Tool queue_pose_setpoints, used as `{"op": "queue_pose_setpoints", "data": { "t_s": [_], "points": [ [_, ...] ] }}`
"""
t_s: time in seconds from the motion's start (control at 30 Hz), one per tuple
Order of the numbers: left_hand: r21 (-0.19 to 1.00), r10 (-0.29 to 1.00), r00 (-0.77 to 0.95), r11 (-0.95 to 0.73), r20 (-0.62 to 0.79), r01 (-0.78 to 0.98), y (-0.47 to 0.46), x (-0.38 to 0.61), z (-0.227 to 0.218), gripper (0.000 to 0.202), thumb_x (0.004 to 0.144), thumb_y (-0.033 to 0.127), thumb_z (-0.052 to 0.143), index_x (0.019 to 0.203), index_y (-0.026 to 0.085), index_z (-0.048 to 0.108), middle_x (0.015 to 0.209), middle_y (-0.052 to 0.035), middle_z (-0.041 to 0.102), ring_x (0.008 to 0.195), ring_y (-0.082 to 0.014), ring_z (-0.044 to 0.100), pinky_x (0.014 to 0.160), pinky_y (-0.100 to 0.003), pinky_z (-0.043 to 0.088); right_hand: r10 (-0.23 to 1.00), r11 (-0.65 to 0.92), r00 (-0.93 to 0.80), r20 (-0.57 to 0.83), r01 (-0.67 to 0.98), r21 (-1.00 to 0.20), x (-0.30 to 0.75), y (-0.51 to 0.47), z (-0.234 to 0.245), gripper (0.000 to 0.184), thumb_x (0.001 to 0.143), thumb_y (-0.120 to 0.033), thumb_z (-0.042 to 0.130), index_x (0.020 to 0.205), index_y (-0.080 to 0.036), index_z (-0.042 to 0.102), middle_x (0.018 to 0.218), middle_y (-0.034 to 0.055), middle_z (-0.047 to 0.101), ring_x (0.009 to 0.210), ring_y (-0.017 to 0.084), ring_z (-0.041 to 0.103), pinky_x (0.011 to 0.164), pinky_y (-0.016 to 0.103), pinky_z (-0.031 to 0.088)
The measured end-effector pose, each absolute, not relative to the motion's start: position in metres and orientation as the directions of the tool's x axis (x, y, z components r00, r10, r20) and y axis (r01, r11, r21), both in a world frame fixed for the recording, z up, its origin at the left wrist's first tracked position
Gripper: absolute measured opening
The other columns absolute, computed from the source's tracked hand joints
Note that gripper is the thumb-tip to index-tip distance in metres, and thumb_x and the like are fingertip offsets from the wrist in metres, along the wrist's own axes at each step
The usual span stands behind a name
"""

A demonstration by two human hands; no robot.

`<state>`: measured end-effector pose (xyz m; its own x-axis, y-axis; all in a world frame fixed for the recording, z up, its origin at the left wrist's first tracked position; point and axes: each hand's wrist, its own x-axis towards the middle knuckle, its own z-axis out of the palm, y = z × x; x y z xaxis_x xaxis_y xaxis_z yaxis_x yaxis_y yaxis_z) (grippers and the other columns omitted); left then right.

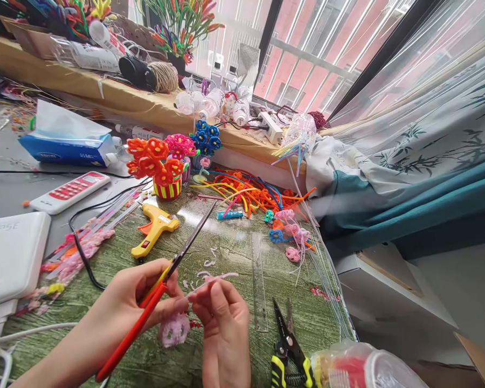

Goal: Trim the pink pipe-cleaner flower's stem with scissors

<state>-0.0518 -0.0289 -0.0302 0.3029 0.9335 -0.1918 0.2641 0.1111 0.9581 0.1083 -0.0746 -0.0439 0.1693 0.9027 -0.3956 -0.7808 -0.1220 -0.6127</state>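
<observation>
My left hand (133, 293) is closed around scissors (188, 245) with red and yellow handles, their blades pointing up and away. Its thumb and fingertips also pinch a pale pink pipe cleaner (228, 275). On the other side, my right hand (227, 328) grips the same pipe cleaner between thumb and fingers. Just below the left fingertips is a fuzzy pale pink flower (174, 330); whether it joins the pipe cleaner I cannot tell. Small white fuzzy offcuts (210, 262) lie on the green mat (210, 361) beyond the hands.
A yellow glue gun (156, 229) lies beyond my left hand. Wire cutters (289, 345) and a clear ruler (259, 283) are at right. Farther back stand a pot of orange flowers (153, 161) and a heap of orange pipe cleaners (254, 188). A white power bank (14, 256) sits left.
</observation>
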Motion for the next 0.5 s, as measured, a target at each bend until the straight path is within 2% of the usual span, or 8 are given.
{"op": "queue_pose_setpoints", "data": {
  "t_s": [0.1,0.27,0.37,0.5],
  "points": [
    [0.959,0.929,0.308,0.128,-0.205,0.252,-0.029,-0.058,-0.035,0.036,0.077,0.050,0.088,0.074,0.023,0.065,0.066,0.0059,0.060,0.061,-0.0129,0.054,0.056,-0.022,0.043,0.909,-0.117,0.194,-0.368,-0.729,-0.674,0.103,-0.076,-0.038,0.036,0.062,-0.044,0.107,0.074,-0.019,0.084,0.066,0.0011,0.079,0.061,0.011,0.073,0.061,0.016,0.059],
    [0.968,0.916,0.329,0.177,-0.228,0.176,-0.033,-0.063,-0.046,0.036,0.073,0.041,0.093,0.074,0.023,0.061,0.065,0.0088,0.054,0.060,-0.0098,0.046,0.054,-0.019,0.039,0.913,-0.104,0.246,-0.326,-0.633,-0.767,0.099,-0.077,-0.038,0.036,0.063,-0.047,0.105,0.071,-0.019,0.084,0.065,0.0000,0.076,0.059,0.010,0.066,0.056,0.015,0.054],
    [0.971,0.918,0.332,0.164,-0.215,0.176,-0.034,-0.064,-0.048,0.034,0.077,0.042,0.089,0.075,0.022,0.062,0.065,0.0089,0.054,0.061,-0.0094,0.046,0.055,-0.018,0.039,0.947,-0.138,0.169,-0.272,-0.549,-0.824,0.103,-0.076,-0.050,0.034,0.068,-0.047,0.102,0.073,-0.019,0.085,0.066,0.0023,0.077,0.060,0.014,0.068,0.057,0.020,0.057],
    [0.972,0.923,0.331,0.136,-0.195,0.193,-0.031,-0.063,-0.044,0.033,0.072,0.037,0.092,0.074,0.022,0.063,0.065,0.0092,0.056,0.060,-0.0092,0.048,0.053,-0.017,0.039,0.966,-0.123,0.142,-0.214,-0.476,-0.871,0.107,-0.076,-0.059,0.030,0.072,-0.047,0.099,0.075,-0.020,0.085,0.070,0.0037,0.079,0.064,0.017,0.072,0.060,0.023,0.060]
  ]
}}
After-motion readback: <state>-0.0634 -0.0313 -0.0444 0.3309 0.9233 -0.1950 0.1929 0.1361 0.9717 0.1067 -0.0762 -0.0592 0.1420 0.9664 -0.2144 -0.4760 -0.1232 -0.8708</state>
